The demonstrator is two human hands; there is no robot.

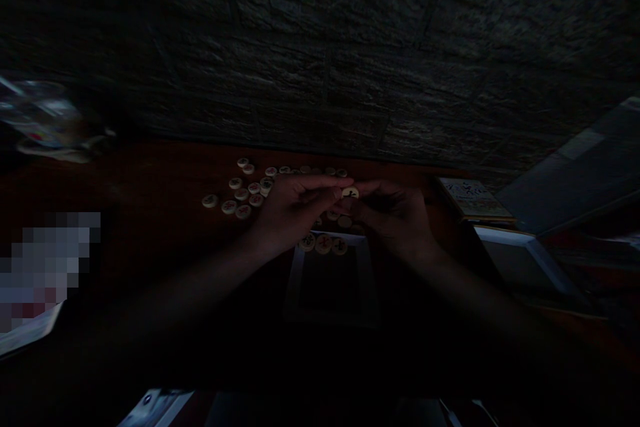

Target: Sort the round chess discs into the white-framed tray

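Note:
In the dim light, my left hand (pixel 300 203) and my right hand (pixel 395 210) meet above the table. Between their fingertips they pinch a round Chinese chess piece (pixel 351 195) with a dark character on its face. Below my hands lies a shallow open box (pixel 294 287) with a pale rim. Three chess pieces (pixel 324 243) sit in a row at its far end, the middle one marked in red. Many loose chess pieces (pixel 241 194) are scattered to the left of and behind my left hand, and my hands hide some of them.
A stone-textured wall (pixel 320 67) rises behind the wooden table (pixel 165 173). To the right lie a printed box (pixel 473 199) and an open tray-like box (pixel 543 253). A blurred clear container (pixel 47 117) stands at far left, above a pixelated patch. Dark shadow covers the near side.

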